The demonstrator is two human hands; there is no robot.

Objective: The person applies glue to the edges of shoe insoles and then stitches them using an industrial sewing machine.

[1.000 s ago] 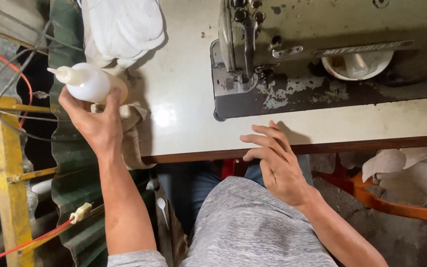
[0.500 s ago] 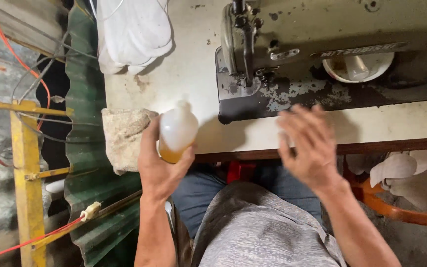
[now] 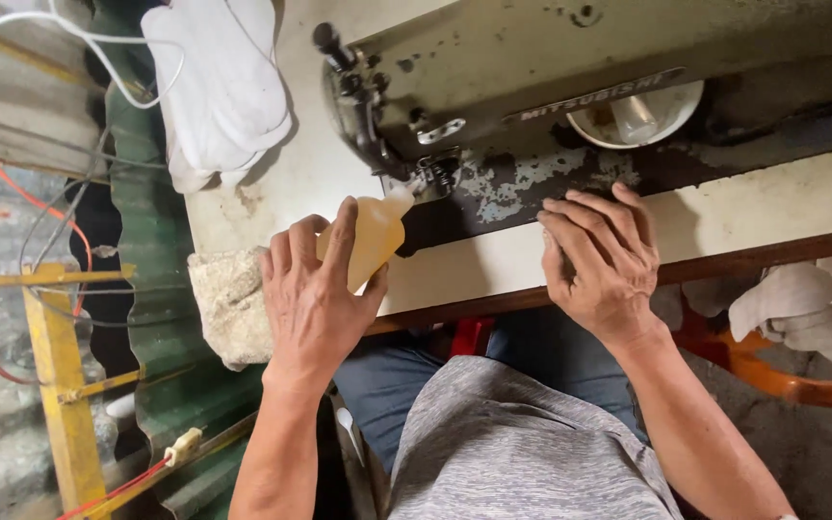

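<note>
At the table's (image 3: 782,207) left end lay one white cloth (image 3: 219,91), bunched near the far corner, and one grey rag (image 3: 233,303) hung over the near left corner.

Just right of the rag, the left hand (image 3: 315,303) was wrapped around one small bottle (image 3: 368,236) of amber liquid, fingers curled over its body and thumb on the other side. The bottle was tilted, its pale nozzle pointing up at the needle area of the one sewing machine (image 3: 551,96), close to the metal parts there; whether the tip touched them could not be told. The bottle sat over the table's near edge, left of the machine bed.

The bottle looked like soft, translucent plastic, light and easy to squeeze, so too firm a grip would likely push liquid out. If the liquid was oil, the sides might have been slippery. The best hold seemed to be around the middle of the body, as it was held, leaving the nozzle free.

Further right, the right hand (image 3: 599,260) rested flat with fingers slightly spread on the machine bed by the table's near edge, holding nothing.

One white round cup (image 3: 637,116) showed behind the machine arm. Two hands were in view, both the person's own.
</note>
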